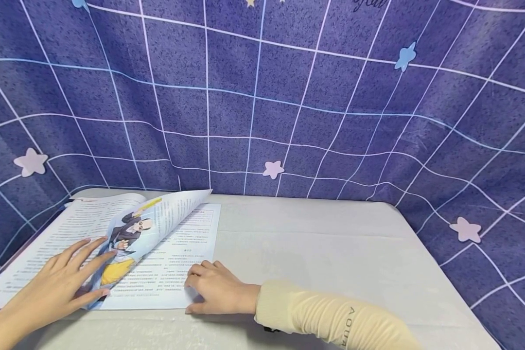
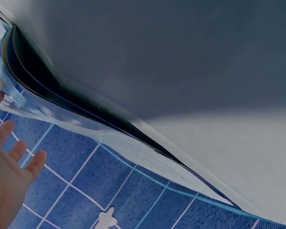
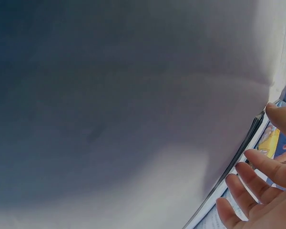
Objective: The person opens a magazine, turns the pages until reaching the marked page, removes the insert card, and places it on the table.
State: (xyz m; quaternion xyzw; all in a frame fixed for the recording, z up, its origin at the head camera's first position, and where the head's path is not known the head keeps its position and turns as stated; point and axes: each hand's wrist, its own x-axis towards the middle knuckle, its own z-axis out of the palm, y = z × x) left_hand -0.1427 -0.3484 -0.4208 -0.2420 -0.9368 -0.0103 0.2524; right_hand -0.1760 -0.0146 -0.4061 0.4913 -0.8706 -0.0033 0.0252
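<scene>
Fingers of our left hand (image 1: pixel 59 287) lie straight and spread, flat on the open magazine (image 1: pixel 109 253); they press the lower part of a lifted page (image 1: pixel 157 221) that carries a cartoon figure, and they curl round nothing. In the left wrist view that same hand (image 2: pixel 9 186) shows an open palm with its fingers apart. Our right hand (image 1: pixel 214 289) rests at the magazine's near right corner with the fingers loosely bent, their tips on the right-hand page; whether they pinch the paper we cannot tell. The right wrist view shows the fingers (image 3: pixel 257 188) relaxed and slightly parted beside the stacked page edges.

We see the magazine lying open on the left part of the table (image 1: pixel 332 253), with its spine running from the near edge away toward the backdrop (image 1: pixel 288 97) and its long spread going left to right. The lifted page arches over the spine, its free corner pointing up and right.

On the left, the magazine reaches close to the table's left edge, where the blue checked backdrop hangs just beside it. To the right of our right hand the pale tabletop runs wide to the far corner, and our cream sleeve (image 1: pixel 328 318) lies along the near edge.
</scene>
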